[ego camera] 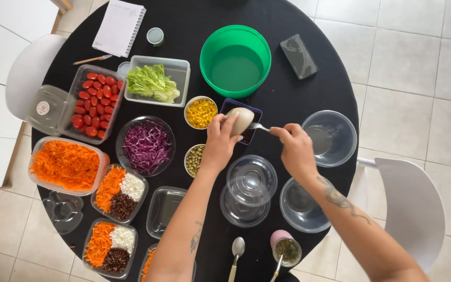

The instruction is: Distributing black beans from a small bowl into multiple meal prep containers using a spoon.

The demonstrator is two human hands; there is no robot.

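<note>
Hands met over the small dark square container (251, 110) mid-table — we curled our left hand (220, 141) around a pale spoon bowl (241, 120), right hand (293, 146) pinching its metal handle (261, 127), right of the corn bowl (200, 112).

We have a single view, from the camera worn on the head, and it looks almost straight down onto the round black worktop (288, 120). It sits high enough that we take in nearly the whole disc, with pale floor tiles (418, 57) on the right and a white chair (27, 73) at the left edge. Our own side is the bottom of the frame: both forearms enter there and reach up toward the middle. The far rim of the worktop is cut off by the top edge.
</note>
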